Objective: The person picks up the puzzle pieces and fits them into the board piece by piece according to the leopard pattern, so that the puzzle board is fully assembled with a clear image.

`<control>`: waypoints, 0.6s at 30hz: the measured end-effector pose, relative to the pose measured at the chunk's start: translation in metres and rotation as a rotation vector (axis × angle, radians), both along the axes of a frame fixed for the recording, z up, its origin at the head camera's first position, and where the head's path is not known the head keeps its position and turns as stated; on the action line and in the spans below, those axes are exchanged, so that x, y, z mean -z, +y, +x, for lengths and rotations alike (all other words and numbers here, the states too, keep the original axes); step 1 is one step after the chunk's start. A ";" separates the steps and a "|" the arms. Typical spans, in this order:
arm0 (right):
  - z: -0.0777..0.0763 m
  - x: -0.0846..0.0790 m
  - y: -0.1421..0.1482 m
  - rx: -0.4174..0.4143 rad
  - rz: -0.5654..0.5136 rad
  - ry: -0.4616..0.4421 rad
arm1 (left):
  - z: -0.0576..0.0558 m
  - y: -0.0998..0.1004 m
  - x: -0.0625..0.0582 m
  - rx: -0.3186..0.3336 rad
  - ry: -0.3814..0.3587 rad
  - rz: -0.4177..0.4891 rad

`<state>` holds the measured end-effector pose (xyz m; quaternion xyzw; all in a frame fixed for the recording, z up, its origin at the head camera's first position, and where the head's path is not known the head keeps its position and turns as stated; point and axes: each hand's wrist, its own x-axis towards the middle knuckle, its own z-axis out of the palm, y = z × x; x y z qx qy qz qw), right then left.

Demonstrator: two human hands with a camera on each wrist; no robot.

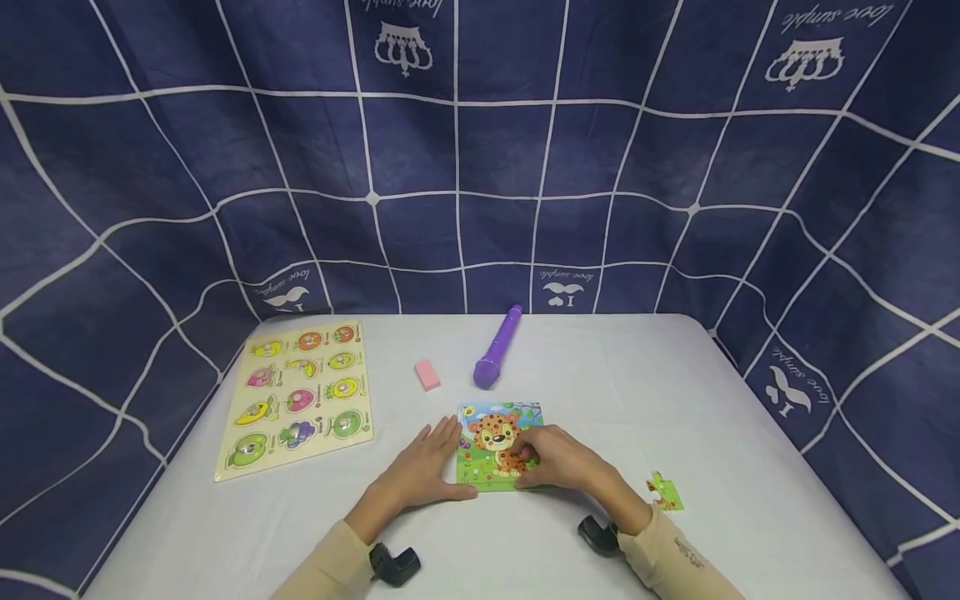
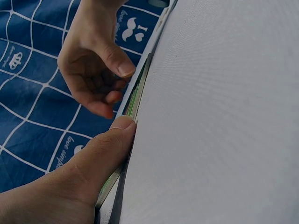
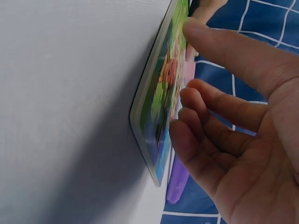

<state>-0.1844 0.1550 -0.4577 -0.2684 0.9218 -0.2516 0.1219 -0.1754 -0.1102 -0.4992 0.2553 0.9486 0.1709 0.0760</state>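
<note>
A small jigsaw puzzle (image 1: 480,467) with a spotted leopard cub on green grass lies at the near middle of the table. My left hand (image 1: 423,467) rests at its left side, fingers extended, with the thumb at the near left corner. Over the right part of the picture is my right hand (image 1: 558,460), fingers loosely bent. In the right wrist view its fingertips are right at the face of the puzzle (image 3: 156,105), and nothing shows between them. A loose jigsaw piece (image 1: 669,493), green with some orange, lies beside the right forearm.
A wooden fruit board (image 1: 292,392) with knobbed pieces occupies the table's left side. Behind the puzzle lie a pink block (image 1: 427,375) and a purple toy microphone (image 1: 498,347). The white table (image 1: 600,358) meets a dark blue checked curtain (image 1: 495,225) at the back.
</note>
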 end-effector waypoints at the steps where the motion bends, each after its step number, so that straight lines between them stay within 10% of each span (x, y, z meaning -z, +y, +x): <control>1: 0.000 0.000 0.001 -0.006 -0.005 -0.003 | 0.000 0.000 0.000 0.000 0.001 -0.001; 18: 0.009 -0.008 0.042 0.010 0.011 0.025 | 0.000 0.001 -0.001 -0.005 -0.008 0.011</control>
